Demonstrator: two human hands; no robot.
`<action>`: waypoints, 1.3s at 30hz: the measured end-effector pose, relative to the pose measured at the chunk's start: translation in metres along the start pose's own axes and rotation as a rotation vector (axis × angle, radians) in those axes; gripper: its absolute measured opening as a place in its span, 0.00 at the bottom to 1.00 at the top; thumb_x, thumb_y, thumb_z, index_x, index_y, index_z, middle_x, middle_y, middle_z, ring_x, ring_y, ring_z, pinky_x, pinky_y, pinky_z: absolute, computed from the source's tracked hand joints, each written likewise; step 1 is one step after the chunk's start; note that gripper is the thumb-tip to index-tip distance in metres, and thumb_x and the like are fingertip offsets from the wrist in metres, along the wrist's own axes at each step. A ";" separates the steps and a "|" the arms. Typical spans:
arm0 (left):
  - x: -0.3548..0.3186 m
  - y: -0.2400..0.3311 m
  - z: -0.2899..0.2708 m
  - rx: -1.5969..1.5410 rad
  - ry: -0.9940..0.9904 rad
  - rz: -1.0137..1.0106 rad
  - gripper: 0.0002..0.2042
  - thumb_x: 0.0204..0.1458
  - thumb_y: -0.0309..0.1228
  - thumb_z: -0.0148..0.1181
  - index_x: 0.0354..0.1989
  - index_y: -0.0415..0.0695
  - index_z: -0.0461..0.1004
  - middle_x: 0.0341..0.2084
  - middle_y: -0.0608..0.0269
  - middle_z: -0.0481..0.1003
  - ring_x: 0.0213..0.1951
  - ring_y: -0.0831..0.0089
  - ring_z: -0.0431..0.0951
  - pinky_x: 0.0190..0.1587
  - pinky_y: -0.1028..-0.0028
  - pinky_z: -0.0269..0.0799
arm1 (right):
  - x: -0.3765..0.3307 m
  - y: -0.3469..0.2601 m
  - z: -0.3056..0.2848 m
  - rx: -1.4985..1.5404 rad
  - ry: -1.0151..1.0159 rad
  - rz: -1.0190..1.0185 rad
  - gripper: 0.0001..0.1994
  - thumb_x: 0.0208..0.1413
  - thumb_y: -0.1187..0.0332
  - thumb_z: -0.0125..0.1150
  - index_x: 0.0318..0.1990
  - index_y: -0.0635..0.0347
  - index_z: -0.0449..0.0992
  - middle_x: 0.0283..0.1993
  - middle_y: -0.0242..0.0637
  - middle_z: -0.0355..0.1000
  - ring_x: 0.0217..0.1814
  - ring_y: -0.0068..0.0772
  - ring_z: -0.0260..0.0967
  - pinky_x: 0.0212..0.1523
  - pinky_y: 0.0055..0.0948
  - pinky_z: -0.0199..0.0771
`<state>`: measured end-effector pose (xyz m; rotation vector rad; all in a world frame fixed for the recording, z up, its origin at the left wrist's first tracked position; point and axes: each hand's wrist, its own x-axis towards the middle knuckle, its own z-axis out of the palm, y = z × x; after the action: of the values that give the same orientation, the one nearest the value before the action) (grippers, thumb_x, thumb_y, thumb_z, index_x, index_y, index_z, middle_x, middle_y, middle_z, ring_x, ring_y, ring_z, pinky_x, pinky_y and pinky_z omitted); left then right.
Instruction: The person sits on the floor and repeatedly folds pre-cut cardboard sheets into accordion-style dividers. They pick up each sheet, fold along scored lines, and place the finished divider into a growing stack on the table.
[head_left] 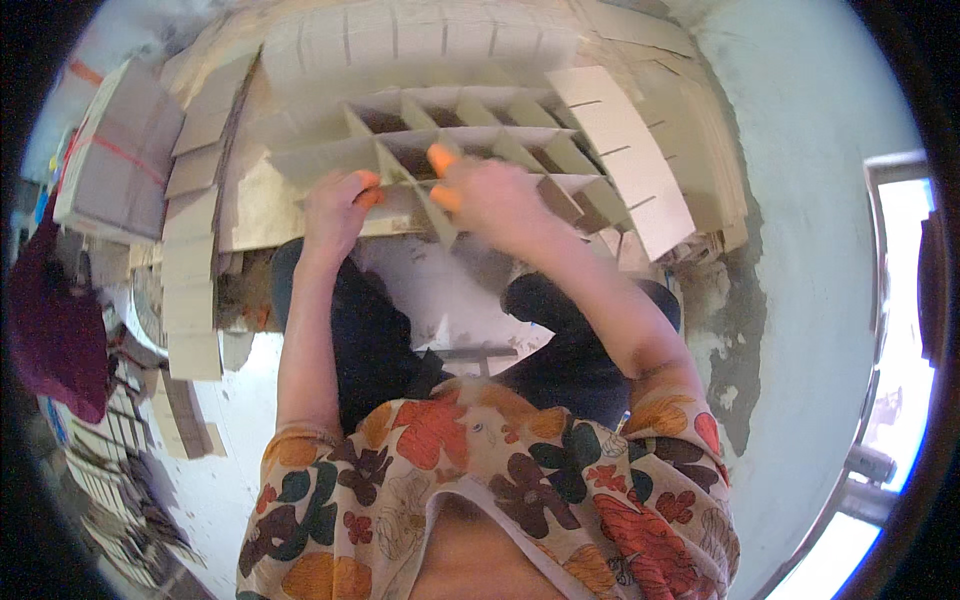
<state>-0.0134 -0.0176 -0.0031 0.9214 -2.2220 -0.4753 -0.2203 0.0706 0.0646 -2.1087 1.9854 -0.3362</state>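
Observation:
In front of me a cardboard divider grid (460, 133) of interlocked strips stands on the work surface, its cells open upward. My left hand (335, 212) is at the grid's near left corner, its thumb and finger pinched on the edge of a cardboard strip. Over the near cells is my right hand (490, 203), slightly blurred, with thumb and forefinger apart beside a slanting strip and nothing visible between them. Orange finger covers show on both hands. A loose slotted cardboard strip (625, 160) lies just right of the grid.
Behind the grid stands a row of slotted cardboard strips (420, 45). More cardboard pieces (195, 235) overlap down the left side, near a taped cardboard box (120, 150). A wall (800, 250) rises at the right. My knees sit under the near edge.

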 end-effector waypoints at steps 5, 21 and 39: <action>0.001 0.020 -0.018 0.019 -0.075 -0.068 0.19 0.34 0.27 0.69 0.39 0.43 0.76 0.35 0.59 0.76 0.39 0.62 0.74 0.41 0.69 0.70 | -0.039 0.149 -0.050 -0.251 0.628 0.306 0.24 0.52 0.54 0.59 0.53 0.59 0.68 0.48 0.51 0.69 0.52 0.49 0.65 0.49 0.39 0.67; -0.003 0.007 -0.026 0.185 0.017 -0.025 0.16 0.34 0.31 0.70 0.34 0.42 0.77 0.31 0.58 0.75 0.37 0.61 0.71 0.43 0.66 0.65 | -0.091 0.274 -0.085 0.681 0.561 0.955 0.21 0.45 0.55 0.64 0.40 0.64 0.75 0.34 0.42 0.73 0.40 0.31 0.69 0.35 0.34 0.69; -0.029 -0.026 -0.059 0.049 0.080 -0.158 0.14 0.38 0.27 0.68 0.36 0.42 0.77 0.31 0.58 0.75 0.35 0.66 0.75 0.36 0.72 0.69 | 0.008 0.036 -0.113 0.292 0.533 0.028 0.22 0.46 0.68 0.65 0.51 0.55 0.73 0.31 0.39 0.74 0.31 0.24 0.70 0.33 0.30 0.71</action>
<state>0.0558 -0.0183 0.0107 1.1283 -2.1063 -0.4501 -0.2899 0.0594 0.1607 -1.9368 2.0545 -1.2105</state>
